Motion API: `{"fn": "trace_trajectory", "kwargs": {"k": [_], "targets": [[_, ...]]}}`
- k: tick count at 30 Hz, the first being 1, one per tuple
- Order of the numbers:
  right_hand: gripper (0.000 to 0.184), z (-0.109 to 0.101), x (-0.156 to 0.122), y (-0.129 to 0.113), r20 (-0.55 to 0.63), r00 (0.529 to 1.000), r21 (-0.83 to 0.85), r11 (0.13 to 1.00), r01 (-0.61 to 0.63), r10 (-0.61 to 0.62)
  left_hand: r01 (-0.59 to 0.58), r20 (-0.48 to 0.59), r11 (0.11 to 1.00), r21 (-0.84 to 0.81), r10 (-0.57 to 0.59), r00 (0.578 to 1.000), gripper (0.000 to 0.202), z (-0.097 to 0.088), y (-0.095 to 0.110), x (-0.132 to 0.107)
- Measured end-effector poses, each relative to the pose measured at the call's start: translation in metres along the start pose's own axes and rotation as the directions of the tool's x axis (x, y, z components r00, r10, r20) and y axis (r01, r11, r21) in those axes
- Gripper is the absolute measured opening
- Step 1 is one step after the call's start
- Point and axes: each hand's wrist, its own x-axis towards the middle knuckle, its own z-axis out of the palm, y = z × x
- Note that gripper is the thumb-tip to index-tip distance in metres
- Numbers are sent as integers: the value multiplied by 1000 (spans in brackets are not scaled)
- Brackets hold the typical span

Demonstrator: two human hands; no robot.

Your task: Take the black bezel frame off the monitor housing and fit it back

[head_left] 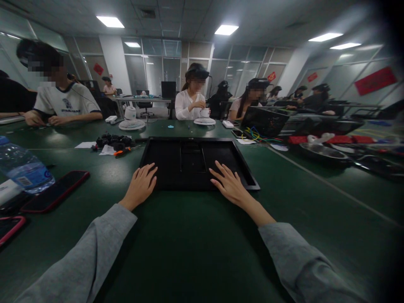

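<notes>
A black, shallow rectangular panel with raised rims, like a monitor's housing, lies flat on the green table in front of me. Two ridges run across its middle, bounding a recessed section. At its near left corner rests my left hand, palm down, fingers spread loosely. My right hand lies over the near right part of the panel, fingers stretched and apart. Neither hand grips anything.
Left: a water bottle, a red-edged phone, a pile of black parts and an orange-handled tool. Right: a laptop, coloured wires and a metal pan. Co-workers sit opposite, near white fan pieces.
</notes>
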Motion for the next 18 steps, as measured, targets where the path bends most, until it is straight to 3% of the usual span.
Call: {"fn": "trace_trajectory", "kwargs": {"k": [18], "targets": [[57, 2, -2, 0, -39, 999, 1, 1000, -3, 3, -1, 8, 1000, 10, 0, 1000, 46, 1, -1, 0]]}}
